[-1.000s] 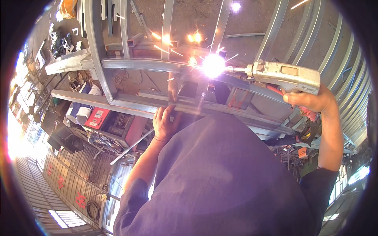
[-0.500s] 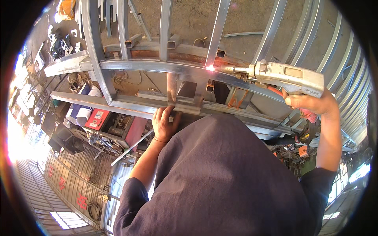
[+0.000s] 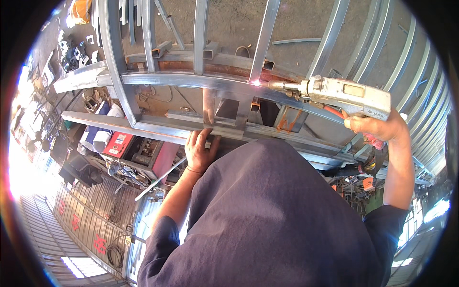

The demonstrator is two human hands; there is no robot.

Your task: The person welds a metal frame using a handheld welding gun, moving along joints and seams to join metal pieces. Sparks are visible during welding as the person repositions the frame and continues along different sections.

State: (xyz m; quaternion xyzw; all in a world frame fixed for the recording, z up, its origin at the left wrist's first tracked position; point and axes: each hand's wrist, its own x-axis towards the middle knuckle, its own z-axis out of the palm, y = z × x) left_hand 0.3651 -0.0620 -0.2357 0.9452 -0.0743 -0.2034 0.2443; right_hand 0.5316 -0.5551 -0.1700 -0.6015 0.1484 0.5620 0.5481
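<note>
Dusty brown workshop floor point(image 3: 301, 21) spreads beyond the square-tube steel frame point(image 3: 191, 80), whose edges bow in my wide view. I count two hands, one welding gun point(image 3: 354, 95) and one small pinkish glow point(image 3: 258, 82) at its nozzle tip point(image 3: 282, 86). I have the right hand point(image 3: 380, 125) wrapped around the gun's handle, beyond the frame's right part; the pale casing points left, and the nozzle meets the upper rail just where one tube bar point(image 3: 264, 40) comes down to it. From the frame's upper left corner to that glow I make out four bars, the thick leftmost one point(image 3: 113, 57) included; farther right they overlap too much for a count. Four short tube ends show open mouths: three point(image 3: 162, 49) beyond the upper rail, one point(image 3: 256, 106) on its near side.

I have the left hand point(image 3: 200, 152) laid over the near edge of the lower rail point(image 3: 158, 128), fingers slightly apart and bent, pinching nothing that I can see.

Dark cloth point(image 3: 282, 215) of the wearer's clothing fills the lower middle and blocks part of the frame's near edge. Off the left end sit one red-topped machine point(image 3: 118, 144), one orange bag point(image 3: 80, 12) and one coiled cable point(image 3: 114, 256) near a corrugated panel point(image 3: 86, 210).
</note>
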